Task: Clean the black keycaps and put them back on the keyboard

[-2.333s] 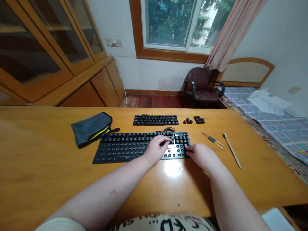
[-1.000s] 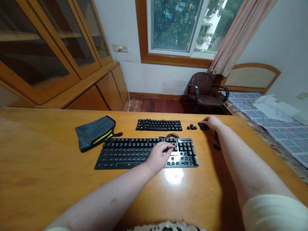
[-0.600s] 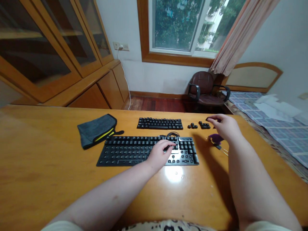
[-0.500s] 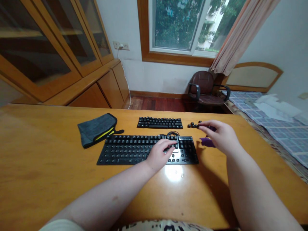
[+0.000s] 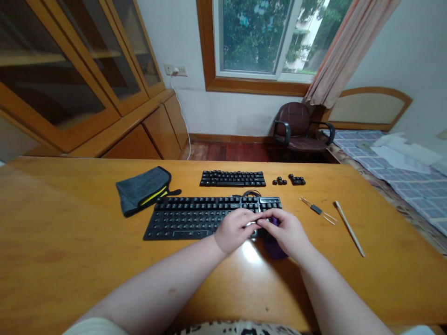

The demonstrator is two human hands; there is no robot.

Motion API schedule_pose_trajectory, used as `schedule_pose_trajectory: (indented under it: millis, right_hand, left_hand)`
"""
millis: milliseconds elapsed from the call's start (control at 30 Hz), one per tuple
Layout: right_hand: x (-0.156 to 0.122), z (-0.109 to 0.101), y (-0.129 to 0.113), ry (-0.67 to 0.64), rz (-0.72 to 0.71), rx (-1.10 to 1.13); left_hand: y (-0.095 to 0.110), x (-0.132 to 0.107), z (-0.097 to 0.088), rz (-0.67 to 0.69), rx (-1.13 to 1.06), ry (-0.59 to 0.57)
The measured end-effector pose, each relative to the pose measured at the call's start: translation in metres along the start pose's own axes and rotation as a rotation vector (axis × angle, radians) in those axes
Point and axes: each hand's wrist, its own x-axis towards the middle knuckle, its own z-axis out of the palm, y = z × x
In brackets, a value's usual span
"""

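A black keyboard [image 5: 188,218] lies in the middle of the wooden desk [image 5: 70,242], with bare switches showing on much of it. My left hand [image 5: 233,229] rests on its right part, fingers laid over the keys and holding nothing that I can see. My right hand [image 5: 288,232] is beside it, fingertips meeting the left hand's, closed round a purple object [image 5: 274,249] that shows under the palm. What the purple object is I cannot make out.
Behind the keyboard lie a block of loose black keycaps [image 5: 232,178] and two small keycap groups [image 5: 279,181] [image 5: 296,179]. A grey pouch [image 5: 145,190] lies at left; a wire tool [image 5: 317,210] and a thin stick [image 5: 349,228] at right. A chair [image 5: 296,125] and a bed [image 5: 401,172] stand beyond.
My right hand reached to the keycaps at the back right, then came back with the purple object to the keyboard's right end. My left hand stayed on the keyboard.
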Motion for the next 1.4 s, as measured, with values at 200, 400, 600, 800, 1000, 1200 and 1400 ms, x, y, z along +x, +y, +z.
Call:
schedule_pose_trajectory:
  millis: [200,400,600,800,1000,1200,1400]
  right_hand:
    - [0.003,-0.002,0.013,0.062,-0.054,0.063]
    - [0.007,-0.01,0.027,0.16,-0.236,-0.199]
    - [0.008,0.0,0.027,0.277,-0.084,-0.102]
    - [0.006,0.019,0.026,0.168,-0.052,0.539]
    - [0.009,0.019,0.034,0.095,-0.151,0.635]
    - [0.013,0.026,0.033,0.071,0.159,0.749]
    - [0.013,0.022,0.032,0.17,0.13,0.639]
  left_hand:
    - [-0.003,0.003,0.001,-0.09,-0.007,0.037]
    - [-0.006,0.007,0.001,-0.215,-0.061,0.108]
    - [-0.007,0.002,0.006,-0.367,-0.241,0.116]
    - [-0.003,0.001,0.006,-0.39,-0.301,0.087]
    - [-0.004,0.002,0.008,-0.449,-0.434,0.141]
    - [-0.002,0.002,0.006,-0.407,-0.385,0.234]
    - [0.0,0.001,0.004,-0.286,-0.215,0.117]
